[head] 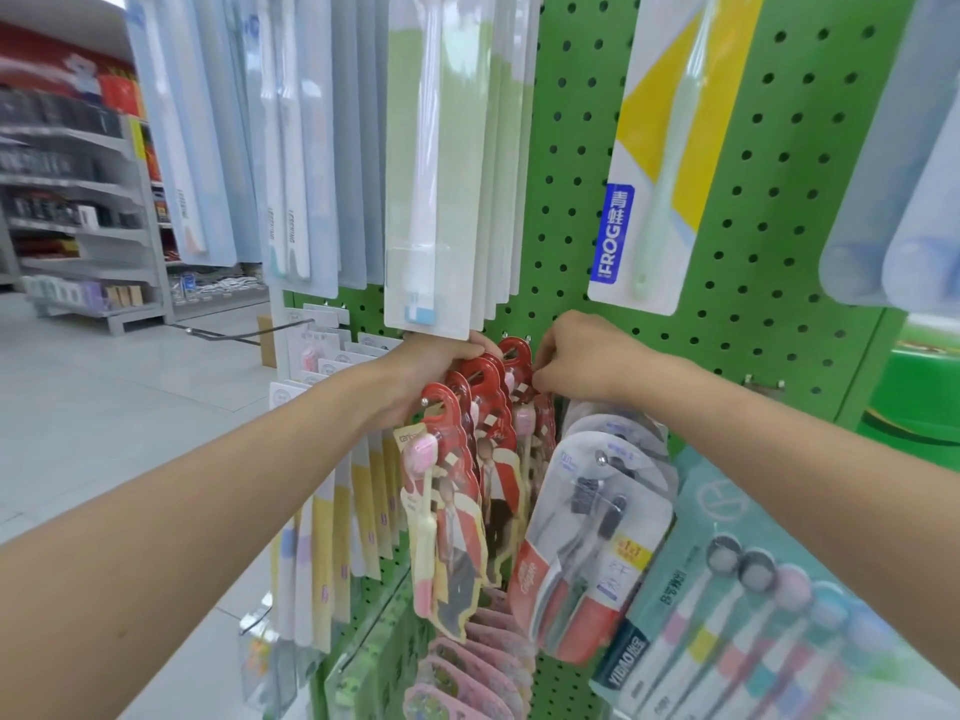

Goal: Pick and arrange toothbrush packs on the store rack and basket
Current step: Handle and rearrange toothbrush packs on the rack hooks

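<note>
On the peg in front of me: a row of red-topped toothbrush packs (470, 459) hangs from the green pegboard (737, 262), fanned out toward me; the front one shows a pink brush head.
My left hand (426, 376): in from the left, fingers curled round the red hanger tops partway along the row, gripping them.
My right hand (584, 358): in from the right, fingers bent, pinching the hanger top of the rearmost of these packs, close to the board.
Between my hands: the red hanger tops; the hands are near each other but apart.
Above my left hand: long pale green packs (441, 174), their lower edge just over my knuckles.
Upper right: a FROG pack (654, 163) with a yellow and white card and a mint brush, hanging tilted.
Right of the red row: grey twin-brush packs (597, 522) on the next peg, just beside it.
Lower right: a teal multi-brush pack (753, 615), tilted, under my right forearm.
Lower left: yellow-and-white packs (358, 511), partly behind my left forearm.
Below the red row: pink packs (478, 662), blurred.
Far left: store shelves (78, 200), too blurred to read, over a pale tiled floor (104, 407).
</note>
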Tool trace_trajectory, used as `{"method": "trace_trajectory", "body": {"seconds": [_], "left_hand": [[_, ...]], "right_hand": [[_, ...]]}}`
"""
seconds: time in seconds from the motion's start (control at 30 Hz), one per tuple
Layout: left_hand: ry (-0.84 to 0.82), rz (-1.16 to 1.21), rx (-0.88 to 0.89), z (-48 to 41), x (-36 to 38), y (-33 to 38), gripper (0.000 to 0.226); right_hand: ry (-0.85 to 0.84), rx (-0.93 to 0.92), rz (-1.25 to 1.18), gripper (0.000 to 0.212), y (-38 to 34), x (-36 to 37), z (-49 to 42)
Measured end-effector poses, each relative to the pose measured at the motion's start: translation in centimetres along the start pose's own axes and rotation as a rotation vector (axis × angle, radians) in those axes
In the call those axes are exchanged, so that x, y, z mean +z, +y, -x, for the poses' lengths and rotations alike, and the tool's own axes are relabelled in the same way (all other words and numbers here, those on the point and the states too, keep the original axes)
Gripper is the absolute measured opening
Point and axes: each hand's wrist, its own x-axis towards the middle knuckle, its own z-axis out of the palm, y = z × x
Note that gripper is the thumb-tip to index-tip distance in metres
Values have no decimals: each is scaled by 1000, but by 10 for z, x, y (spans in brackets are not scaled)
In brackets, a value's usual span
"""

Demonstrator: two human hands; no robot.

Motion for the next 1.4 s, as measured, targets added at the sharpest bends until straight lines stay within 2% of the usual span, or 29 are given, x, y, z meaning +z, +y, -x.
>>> {"method": "trace_trajectory", "body": {"seconds": [0.1, 0.23, 0.37, 0.47, 0.7, 0.93, 1.1, 1.17, 1.3, 1.4], "left_hand": [[-1, 4, -7, 3, 2, 3, 28], [6, -41, -10, 8, 5, 8, 23], [0, -50, -7, 7, 5, 8, 24], [3, -90, 3, 6, 2, 6, 24], [-31, -39, 51, 10, -8, -1, 24], [30, 32, 52, 8, -11, -9, 27], [13, -43, 73, 9, -8, -13, 23], [-3, 4, 61, 12, -7, -14, 25], [-50, 59, 11, 20, -10, -16, 30], [-49, -31, 6, 23, -14, -20, 31]], "right_hand": [[-1, 1, -7, 22, 0, -1, -1], [-11, 3, -1, 30, -2, 3, -1], [-18, 19, 31, 24, -5, 6, 1], [-8, 17, -19, 29, -5, 5, -1], [50, -50, -165, 12, -7, -1, -6], [81, -111, -255, 24, -10, 4, -11], [-30, -144, -251, 27, -8, 9, -11], [-44, -155, -236, 29, -7, 6, -11], [66, -121, -172, 31, 0, 0, -15], [139, -85, -93, 33, 7, 1, -21]]}}
